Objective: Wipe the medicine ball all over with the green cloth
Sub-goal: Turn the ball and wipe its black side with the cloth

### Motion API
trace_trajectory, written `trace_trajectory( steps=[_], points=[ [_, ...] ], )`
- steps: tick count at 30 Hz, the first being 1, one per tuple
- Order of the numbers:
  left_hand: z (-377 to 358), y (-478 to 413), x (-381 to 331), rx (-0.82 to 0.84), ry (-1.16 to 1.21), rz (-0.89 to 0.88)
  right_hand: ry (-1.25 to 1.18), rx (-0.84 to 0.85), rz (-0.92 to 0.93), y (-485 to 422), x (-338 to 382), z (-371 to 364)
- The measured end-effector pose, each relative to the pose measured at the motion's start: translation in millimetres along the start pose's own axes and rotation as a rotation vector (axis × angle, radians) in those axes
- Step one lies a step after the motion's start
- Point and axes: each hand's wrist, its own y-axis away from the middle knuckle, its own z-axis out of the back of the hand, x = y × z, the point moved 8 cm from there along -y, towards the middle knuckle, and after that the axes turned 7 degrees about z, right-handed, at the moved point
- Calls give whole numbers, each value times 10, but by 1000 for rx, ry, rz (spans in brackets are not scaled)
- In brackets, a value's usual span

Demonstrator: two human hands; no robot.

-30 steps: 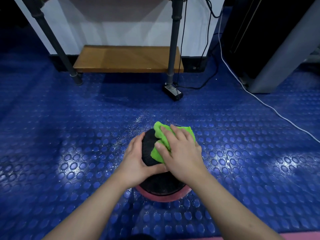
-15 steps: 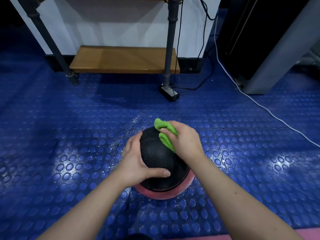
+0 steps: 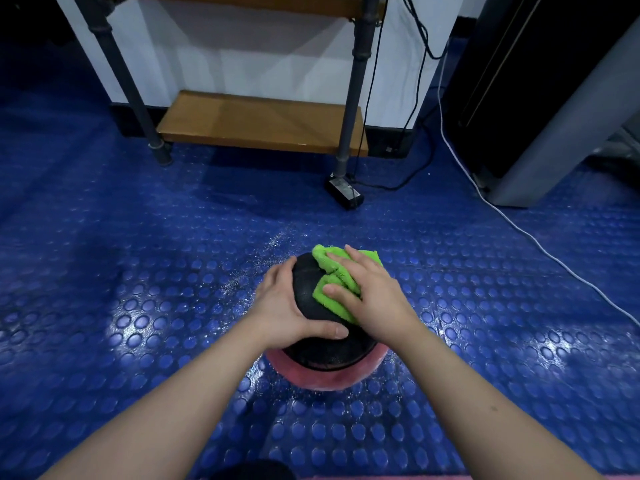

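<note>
A black and pink medicine ball (image 3: pixel 322 355) rests on the blue studded floor in the middle of the view. My left hand (image 3: pixel 289 308) clasps its left side, thumb across the near top. My right hand (image 3: pixel 372 297) presses a bunched green cloth (image 3: pixel 334 284) flat against the ball's top right. The cloth's far edge sticks out beyond my fingers. The ball's right side and far side are hidden by my hand and the cloth.
A metal-legged rack with a low wooden shelf (image 3: pixel 263 121) stands against the white wall ahead. A black power adapter (image 3: pixel 344 192) and cables lie by its right leg. A white cable (image 3: pixel 540 244) crosses the floor at right, beside a dark cabinet (image 3: pixel 540 98).
My right hand slid the cloth toward the ball's far right, then back over the top toward me. My left hand kept its hold on the ball's left side.
</note>
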Motion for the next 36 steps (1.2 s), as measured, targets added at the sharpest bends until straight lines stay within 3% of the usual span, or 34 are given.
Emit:
trace_trajectory(
  steps=[4,7,10,15,17,20,22,24,26,28,32,36],
  points=[
    [3,-1,63,8,47,11,-52,-182,-25,-46,-103,199],
    [24,-31,65,-5,58,24,-189,-123,-108,-107,-205,151],
    [31,-71,50,8,52,41,-142,-42,-1,-143,-106,21],
    [44,-100,99,33,73,72,-159,-191,-79,-185,-81,106],
    [33,-82,81,46,22,80,-122,-269,-136,-196,-83,156],
    [20,-64,-25,14,-276,8,-64,-325,-206,-224,-130,205],
    [-3,-44,-128,-14,-374,-133,-289,-408,-273,-207,-267,250],
    [12,-63,-146,-37,-271,-196,-634,-538,-297,-100,-363,325],
    [66,-135,-120,-91,-156,-181,-755,-639,-254,104,-365,368],
    [133,-222,-136,-179,-100,-131,-653,-672,-186,323,-286,299],
    [204,-330,-197,-345,-39,20,-243,-483,-95,489,-95,-253],
    [150,-371,-246,-382,-37,108,-163,-592,-46,569,-28,-354]
  ],
)
